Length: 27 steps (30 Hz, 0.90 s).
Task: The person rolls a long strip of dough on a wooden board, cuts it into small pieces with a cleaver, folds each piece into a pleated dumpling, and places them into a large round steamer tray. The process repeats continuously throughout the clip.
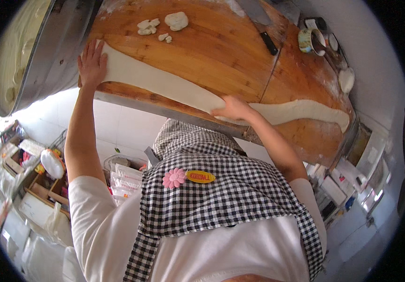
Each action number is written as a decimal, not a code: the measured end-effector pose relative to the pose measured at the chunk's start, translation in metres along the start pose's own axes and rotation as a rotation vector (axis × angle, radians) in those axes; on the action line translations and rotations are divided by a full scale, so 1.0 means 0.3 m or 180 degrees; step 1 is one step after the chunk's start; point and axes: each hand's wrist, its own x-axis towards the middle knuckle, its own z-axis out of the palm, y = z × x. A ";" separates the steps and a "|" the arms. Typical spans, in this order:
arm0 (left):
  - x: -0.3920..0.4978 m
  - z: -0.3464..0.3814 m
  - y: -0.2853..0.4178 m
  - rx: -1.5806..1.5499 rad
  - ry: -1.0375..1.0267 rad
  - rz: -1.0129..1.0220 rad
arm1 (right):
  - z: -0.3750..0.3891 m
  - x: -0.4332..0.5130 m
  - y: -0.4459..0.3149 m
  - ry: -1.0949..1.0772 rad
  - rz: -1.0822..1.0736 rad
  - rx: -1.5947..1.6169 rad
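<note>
A long, flattened strip of white dough (160,81) runs along the near edge of a wooden work board (209,53), narrowing and bending toward the right end. My left hand (93,65) lies flat on the strip's wide left end, fingers slightly spread. Around its middle, my right hand (236,108) grips the dough with curled fingers, hiding part of the strip. Farther back on the board sit a rounded dough lump (176,21), a cluster of dough scraps (148,27) and a smaller bit of dough (165,37).
A cleaver with a black handle (269,43) lies at the back right, beside a seam in the board. Beyond it stand a patterned cup (306,40) and a small white dish (346,80). A large metal drum-like container (59,46) borders the left side.
</note>
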 end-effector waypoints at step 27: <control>-0.235 -0.064 0.649 -0.0472 0.0237 0.0764 | -0.038 0.072 0.027 0.0791 -0.1404 0.0376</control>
